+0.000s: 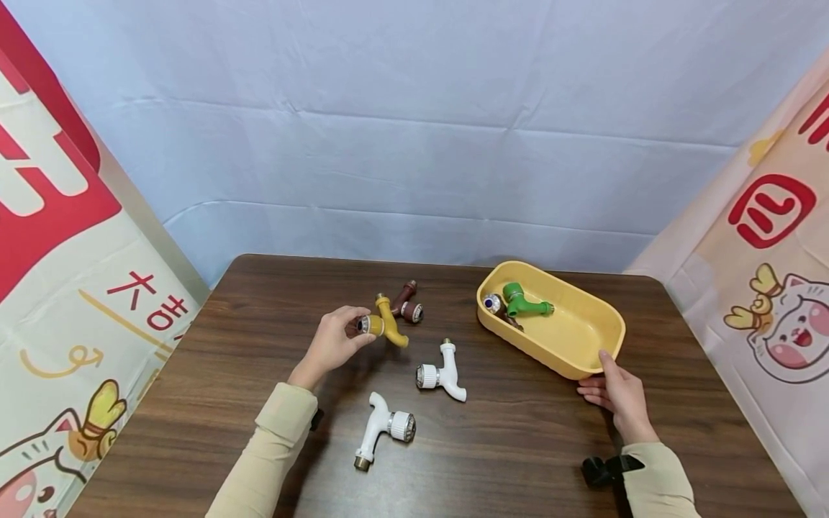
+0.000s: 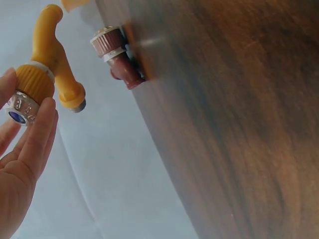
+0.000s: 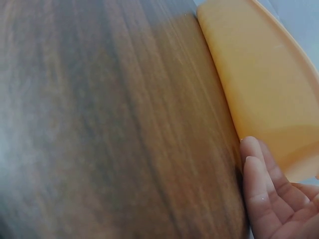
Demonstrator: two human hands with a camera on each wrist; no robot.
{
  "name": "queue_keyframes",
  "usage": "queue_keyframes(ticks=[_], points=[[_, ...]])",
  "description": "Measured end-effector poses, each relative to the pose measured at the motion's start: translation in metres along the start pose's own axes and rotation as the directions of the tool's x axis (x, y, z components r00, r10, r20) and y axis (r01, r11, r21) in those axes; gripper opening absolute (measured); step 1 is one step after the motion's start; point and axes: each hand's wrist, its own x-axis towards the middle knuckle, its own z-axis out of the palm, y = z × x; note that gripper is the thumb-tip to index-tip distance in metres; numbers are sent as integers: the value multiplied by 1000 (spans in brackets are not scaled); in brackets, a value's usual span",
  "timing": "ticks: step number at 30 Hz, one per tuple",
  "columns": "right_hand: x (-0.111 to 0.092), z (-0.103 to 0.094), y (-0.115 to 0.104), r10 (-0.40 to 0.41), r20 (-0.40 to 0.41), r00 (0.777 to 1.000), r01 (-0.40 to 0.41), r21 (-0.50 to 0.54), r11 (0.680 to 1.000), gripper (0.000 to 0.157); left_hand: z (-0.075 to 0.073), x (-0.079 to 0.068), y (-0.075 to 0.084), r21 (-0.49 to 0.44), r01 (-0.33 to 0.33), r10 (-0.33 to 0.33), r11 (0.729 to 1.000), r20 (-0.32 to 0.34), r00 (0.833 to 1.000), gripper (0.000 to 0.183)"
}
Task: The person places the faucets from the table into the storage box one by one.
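My left hand (image 1: 333, 339) pinches the ribbed knob of a yellow tap (image 1: 388, 324) between thumb and fingers. In the left wrist view the yellow tap (image 2: 50, 47) is held up off the wooden table, its silver cap with a blue centre near the fingertips. Just behind it lies a dark red tap (image 1: 409, 308). At the right, my right hand (image 1: 620, 396) grips the near right corner of a yellow basin (image 1: 583, 334), thumb over the rim and fingers against the outside wall. Inside the basin are a green tap (image 1: 527, 302) and a partly hidden tap with a blue-centred cap (image 1: 493, 303).
Two white taps lie on the brown table (image 1: 505, 446): one white tap (image 1: 447, 374) in the middle, another white tap (image 1: 378, 428) nearer the front. A pale cloth (image 1: 414, 144) hangs behind the table's back edge. Printed banners stand at both sides.
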Motion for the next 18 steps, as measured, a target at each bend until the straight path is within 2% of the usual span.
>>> queue_keyframes(ticks=[18], points=[[0,0,1,-15,-6,1000,15,-13,1000,69,-2,5,8,-14,-53,53,998,-37,998,40]])
